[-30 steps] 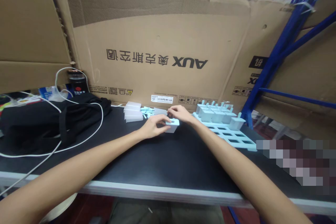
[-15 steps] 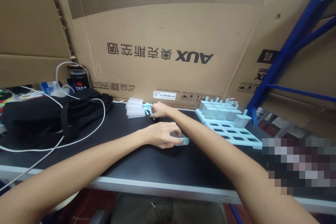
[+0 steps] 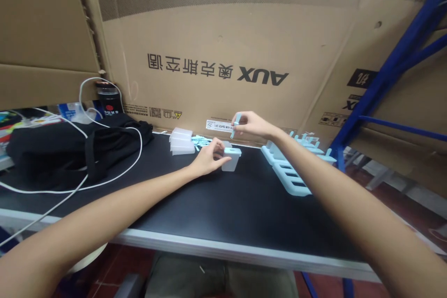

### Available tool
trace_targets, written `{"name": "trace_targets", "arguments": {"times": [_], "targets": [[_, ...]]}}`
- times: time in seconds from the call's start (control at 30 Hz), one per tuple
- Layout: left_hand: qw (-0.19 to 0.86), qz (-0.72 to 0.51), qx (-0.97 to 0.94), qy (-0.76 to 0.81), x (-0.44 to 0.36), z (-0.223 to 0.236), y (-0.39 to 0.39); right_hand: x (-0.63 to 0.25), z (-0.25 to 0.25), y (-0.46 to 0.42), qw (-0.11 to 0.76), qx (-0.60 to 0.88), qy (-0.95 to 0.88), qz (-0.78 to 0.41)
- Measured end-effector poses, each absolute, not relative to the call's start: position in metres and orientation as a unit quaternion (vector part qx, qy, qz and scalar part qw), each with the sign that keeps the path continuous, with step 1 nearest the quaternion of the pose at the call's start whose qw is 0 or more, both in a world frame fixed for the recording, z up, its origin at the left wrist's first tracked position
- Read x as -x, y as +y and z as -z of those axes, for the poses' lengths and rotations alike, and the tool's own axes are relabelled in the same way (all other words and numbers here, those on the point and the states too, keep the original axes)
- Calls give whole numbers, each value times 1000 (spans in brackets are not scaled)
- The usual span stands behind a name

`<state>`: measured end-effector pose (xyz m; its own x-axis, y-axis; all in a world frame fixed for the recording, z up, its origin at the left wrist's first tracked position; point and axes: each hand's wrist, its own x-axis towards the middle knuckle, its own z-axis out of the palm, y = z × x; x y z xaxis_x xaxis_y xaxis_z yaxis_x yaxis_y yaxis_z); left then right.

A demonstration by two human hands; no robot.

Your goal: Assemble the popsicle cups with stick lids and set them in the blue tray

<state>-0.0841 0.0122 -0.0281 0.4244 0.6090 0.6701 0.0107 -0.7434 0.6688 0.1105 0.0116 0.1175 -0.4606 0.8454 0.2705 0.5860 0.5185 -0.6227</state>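
Observation:
My left hand (image 3: 207, 158) grips a translucent popsicle mold (image 3: 230, 163) with a light-blue top, upright just above or on the black table; which of the two I cannot tell. Above and slightly right of it, my right hand (image 3: 253, 124) pinches a light-blue popsicle stick (image 3: 238, 120), held nearly upright and apart from the mold. Behind my left hand lie several loose blue sticks (image 3: 200, 140), partly hidden by the fingers. Next to them is an overlapping row of translucent molds (image 3: 182, 143). At the right, partly behind my right forearm, a light-blue rack (image 3: 289, 181) carries several molds with sticks.
A black bag (image 3: 52, 151) and a looping white cable (image 3: 138, 158) occupy the table's left side. Behind them stands a dark jar (image 3: 109, 98). A large cardboard box (image 3: 216, 28) walls off the back, and a blue metal frame (image 3: 380, 74) rises at the right.
My right hand has lifted from the loose sticks and moved right, with a stick in its fingers. My left hand has raised the mold and turned it upright.

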Motion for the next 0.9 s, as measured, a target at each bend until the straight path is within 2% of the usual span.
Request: {"name": "trace_targets", "arguments": {"times": [0.07, 0.3, 0.5, 0.63, 0.77, 0.9], "targets": [[329, -500, -772, 213, 83, 28, 14, -117, -125, -5, 291, 423, -823, -242], [349, -502, -756, 233, 83, 26, 12, -113, -111, -16, 164, 412, -868, -225], [359, -491, -764, 218, 84, 25, 10, -110, -100, -2, 69, 410, -894, -167], [370, -475, -774, 195, 84, 25, 11, -117, -113, -8, 23, 431, -896, -102], [285, -448, -817, 225, 85, 25, 12, -155, -142, -25, -1, 481, -874, -70], [211, -395, -858, 251, 87, 26, 13, -219, -161, -42, -60, 558, -828, -14]]}}
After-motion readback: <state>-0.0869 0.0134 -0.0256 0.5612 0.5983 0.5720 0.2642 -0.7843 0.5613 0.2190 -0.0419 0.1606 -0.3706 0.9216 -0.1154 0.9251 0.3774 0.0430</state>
